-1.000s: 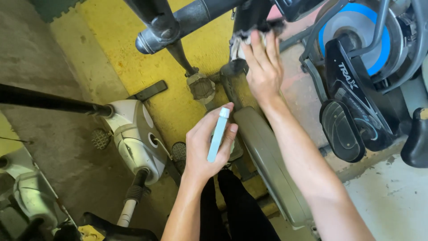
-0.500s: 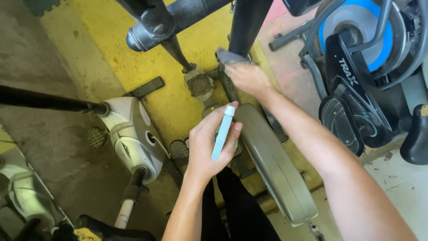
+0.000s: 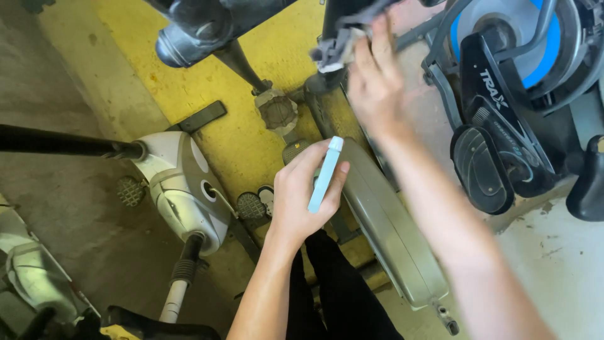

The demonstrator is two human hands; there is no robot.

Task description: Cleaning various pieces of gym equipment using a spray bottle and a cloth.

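Right hand (image 3: 377,85) now higher than half second ago, top centre of frame, fingers pressing grey cloth (image 3: 336,44) on black bike post (image 3: 333,16): wiping moves upward. Left hand (image 3: 302,195), centre frame, fingers wrapped round light-blue spray bottle (image 3: 325,174), unchanged.

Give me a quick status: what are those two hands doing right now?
Left hand gripping light blue tube. Right hand pressing grey cloth on dark exercise bike post. Nothing between them.
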